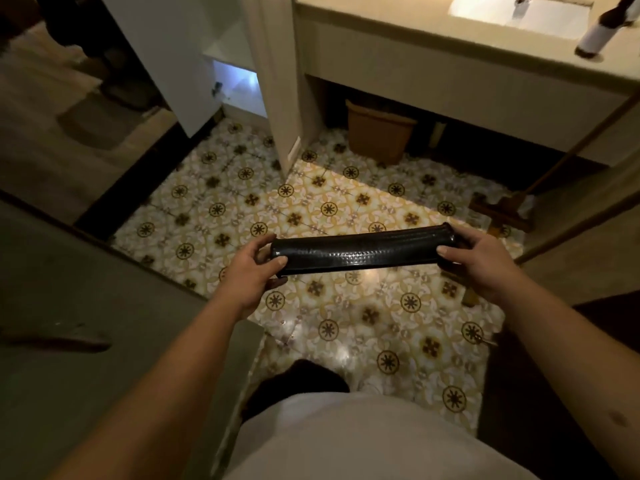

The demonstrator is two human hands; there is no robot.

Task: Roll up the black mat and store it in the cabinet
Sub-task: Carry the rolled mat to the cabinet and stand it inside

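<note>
The black mat (pixel 360 250) is rolled into a tight, shiny tube and is held level above the patterned tile floor. My left hand (pixel 250 271) grips its left end, thumb on top. My right hand (pixel 474 259) grips the right end. Further back on the left stands the white cabinet (pixel 239 53), its door (pixel 166 64) swung open and a lit shelf showing inside.
A vanity counter (pixel 450 43) with a sink and a dark bottle (pixel 601 32) runs across the back right. Under it sits a brown bin (pixel 377 133). A wooden-handled broom (pixel 509 202) leans at the right. A grey ledge lies at the left.
</note>
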